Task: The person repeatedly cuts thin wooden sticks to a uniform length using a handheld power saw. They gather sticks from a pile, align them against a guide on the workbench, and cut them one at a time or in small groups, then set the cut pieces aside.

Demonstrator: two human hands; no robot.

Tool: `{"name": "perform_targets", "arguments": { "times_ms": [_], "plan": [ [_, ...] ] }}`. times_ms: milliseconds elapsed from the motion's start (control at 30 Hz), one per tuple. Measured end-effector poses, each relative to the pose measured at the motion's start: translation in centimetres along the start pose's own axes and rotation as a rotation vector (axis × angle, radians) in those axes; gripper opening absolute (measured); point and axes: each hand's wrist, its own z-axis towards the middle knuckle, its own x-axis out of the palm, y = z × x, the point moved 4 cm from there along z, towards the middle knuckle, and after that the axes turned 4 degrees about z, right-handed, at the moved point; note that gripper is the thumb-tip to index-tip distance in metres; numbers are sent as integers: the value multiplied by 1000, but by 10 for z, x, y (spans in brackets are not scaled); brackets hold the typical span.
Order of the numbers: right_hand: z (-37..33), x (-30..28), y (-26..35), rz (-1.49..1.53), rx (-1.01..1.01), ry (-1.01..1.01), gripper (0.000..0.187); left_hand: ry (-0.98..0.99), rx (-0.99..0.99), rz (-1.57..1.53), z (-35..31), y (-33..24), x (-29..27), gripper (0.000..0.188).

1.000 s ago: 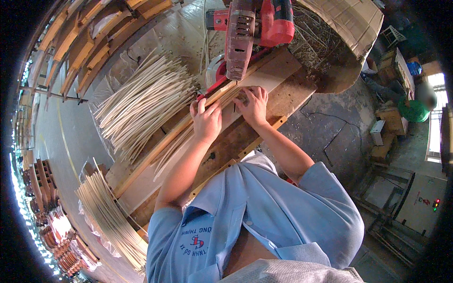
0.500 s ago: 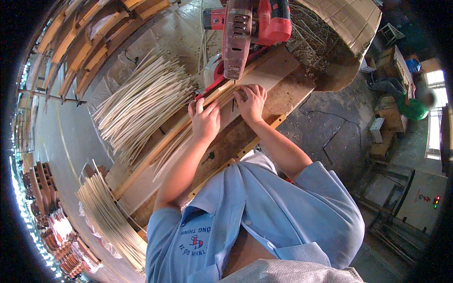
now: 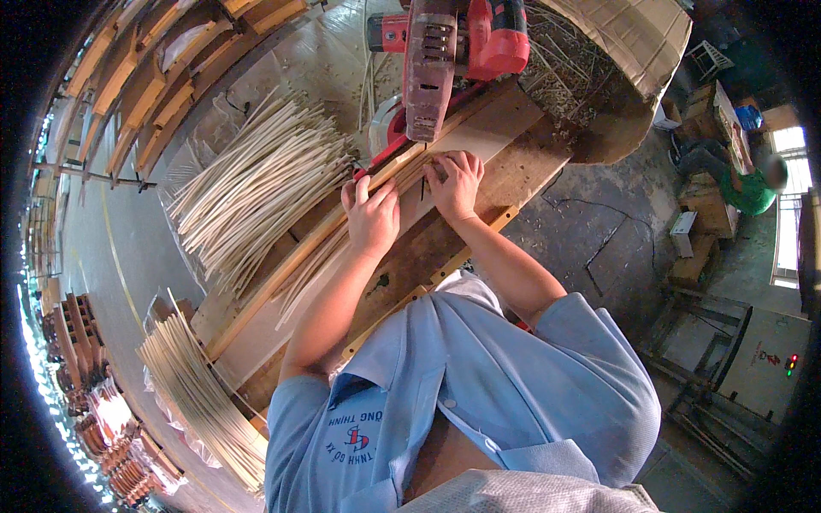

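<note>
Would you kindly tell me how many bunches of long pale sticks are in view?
3: a large pile beyond the wooden strip, a bundle at lower left, and a small bunch at the left hand and right hand. Others may be hidden.

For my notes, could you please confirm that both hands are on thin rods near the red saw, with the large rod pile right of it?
Not quite: the large rod pile lies left of the red saw, as the head view shows. The rest stands.
</note>
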Motion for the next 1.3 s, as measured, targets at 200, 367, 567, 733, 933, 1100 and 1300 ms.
{"name": "perform_targets", "arguments": {
  "times_ms": [200, 367, 567, 733, 933, 1100, 1300],
  "plan": [
    [0, 0, 1, -6, 5, 1, 33, 0, -4, -3, 0, 0, -1, 14],
    [-1, 0, 4, -64, -2, -9, 34, -5, -2, -10, -2, 1, 2, 14],
    [-1, 1, 2, -37, -5, 3, 33, -10, 2, -3, -1, 1, 3, 16],
    [0, 1, 1, -24, -12, 4, 33, 5, 2, 9, -2, 3, 4, 14],
    [0, 1, 1, -23, -13, -1, 33, -10, 1, 4, -1, 3, 5, 15],
    [-1, 2, 2, -26, -13, -7, 33, -8, 11, -3, -1, 4, 5, 16],
    [-1, 2, 1, -24, -13, -7, 32, -10, 13, 2, -1, 3, 3, 14]
  ]
}}
